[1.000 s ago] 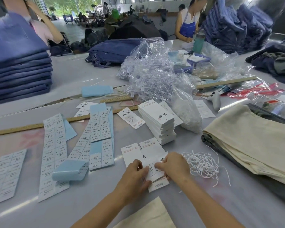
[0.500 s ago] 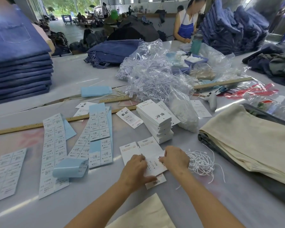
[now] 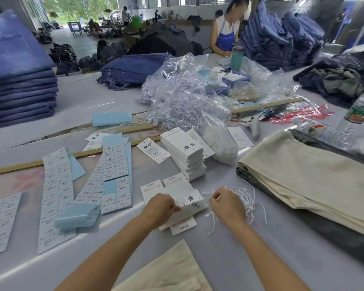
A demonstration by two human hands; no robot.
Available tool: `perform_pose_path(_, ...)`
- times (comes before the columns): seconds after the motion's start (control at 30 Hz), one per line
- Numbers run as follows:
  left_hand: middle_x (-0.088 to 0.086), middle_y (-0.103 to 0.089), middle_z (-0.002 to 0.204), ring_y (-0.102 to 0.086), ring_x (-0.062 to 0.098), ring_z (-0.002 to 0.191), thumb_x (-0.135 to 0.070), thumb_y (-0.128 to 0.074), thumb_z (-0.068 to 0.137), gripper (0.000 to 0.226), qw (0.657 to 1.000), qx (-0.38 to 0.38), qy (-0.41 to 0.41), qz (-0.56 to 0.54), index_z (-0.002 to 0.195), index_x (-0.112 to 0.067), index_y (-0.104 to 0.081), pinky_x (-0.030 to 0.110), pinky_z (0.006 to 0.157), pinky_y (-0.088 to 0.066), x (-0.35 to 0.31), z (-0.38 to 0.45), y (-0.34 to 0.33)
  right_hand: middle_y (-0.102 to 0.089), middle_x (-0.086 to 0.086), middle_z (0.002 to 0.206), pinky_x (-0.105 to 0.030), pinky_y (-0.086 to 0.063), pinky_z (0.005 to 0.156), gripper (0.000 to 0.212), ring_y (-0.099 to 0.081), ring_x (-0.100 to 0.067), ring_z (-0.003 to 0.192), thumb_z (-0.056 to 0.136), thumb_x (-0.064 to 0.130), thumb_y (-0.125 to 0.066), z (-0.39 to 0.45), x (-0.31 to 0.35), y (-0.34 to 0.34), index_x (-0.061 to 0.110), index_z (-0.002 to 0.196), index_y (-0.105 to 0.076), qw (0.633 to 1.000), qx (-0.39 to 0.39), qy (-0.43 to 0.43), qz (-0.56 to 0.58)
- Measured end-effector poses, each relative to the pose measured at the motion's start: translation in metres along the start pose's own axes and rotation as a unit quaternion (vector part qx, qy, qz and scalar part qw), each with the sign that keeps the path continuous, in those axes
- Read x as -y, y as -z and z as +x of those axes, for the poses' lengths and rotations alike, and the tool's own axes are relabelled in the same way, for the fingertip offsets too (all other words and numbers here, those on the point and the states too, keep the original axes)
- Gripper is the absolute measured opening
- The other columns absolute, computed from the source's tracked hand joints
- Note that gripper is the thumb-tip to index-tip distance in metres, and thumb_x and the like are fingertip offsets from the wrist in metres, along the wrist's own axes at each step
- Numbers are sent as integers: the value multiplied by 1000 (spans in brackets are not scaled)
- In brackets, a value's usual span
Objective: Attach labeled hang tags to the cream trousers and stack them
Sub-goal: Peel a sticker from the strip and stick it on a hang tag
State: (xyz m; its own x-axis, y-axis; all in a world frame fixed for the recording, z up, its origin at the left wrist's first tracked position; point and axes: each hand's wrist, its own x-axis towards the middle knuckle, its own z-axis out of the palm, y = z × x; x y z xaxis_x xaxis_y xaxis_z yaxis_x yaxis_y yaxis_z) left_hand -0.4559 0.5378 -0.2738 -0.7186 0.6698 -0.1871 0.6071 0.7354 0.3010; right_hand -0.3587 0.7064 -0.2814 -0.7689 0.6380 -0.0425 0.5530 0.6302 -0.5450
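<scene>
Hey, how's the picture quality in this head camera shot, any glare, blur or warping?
Head view: wide-angle warping bends the wooden ruler and table edges; daylight from the far doorway glares in streaks on the grey table; the hang tags and both hands are sharp, the stacked jeans at the left edge look soft.

Right hand (image 3: 227, 206) lifted off the hang tags (image 3: 189, 208), shifted right to the white strings (image 3: 247, 199), now pinching one. Left hand (image 3: 160, 208) alone holding the tags.
</scene>
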Motion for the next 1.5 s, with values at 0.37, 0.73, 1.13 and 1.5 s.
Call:
perform_pose_path(0.37, 5, -71, 89, -65, 19, 78, -18, -53, 92, 24, 976, -202, -73, 48, 82, -6, -72, 26, 70, -52, -19, -16, -2, -70, -3, 76, -20, -49, 48, 49, -64, -10, 55, 80, 55, -63, -15, 31, -2, 7, 87, -65, 891, 173, -92, 409)
perform_pose_path(0.73, -12, -68, 87, -64, 6, 78, -43, -72, 78, 26, 927, -126, 64, -347, 95, -23, -64, 13, 63, -45, -26, -34, 4, -54, -12, 64, -37, -48, 62, 20, -53, -19, 63, 84, 3, -66, -31, 30, -18, -9, 70, -58, 883, 144, 20, 446)
perform_pose_path(1.13, 3, -73, 67, -67, 13, 52, -23, -77, 73, 11, 804, -211, 192, -522, 72, -13, -73, 21, 46, -48, 0, -62, 32, -50, 8, 92, -22, -42, 77, 21, -54, -13, 96, 74, 17, -70, -5, -34, 13, 20, 95, -72, 931, 242, 252, -107)
perform_pose_path(1.5, -9, -74, 75, -70, 15, 61, -15, -75, 79, 17, 828, -157, 168, -511, 92, -24, -67, 24, 51, -54, -22, -88, 40, -64, 1, 73, -15, -44, 68, 15, -59, -3, 68, 86, -2, -60, -25, 14, 31, 12, 80, -61, 929, 155, 185, 281)
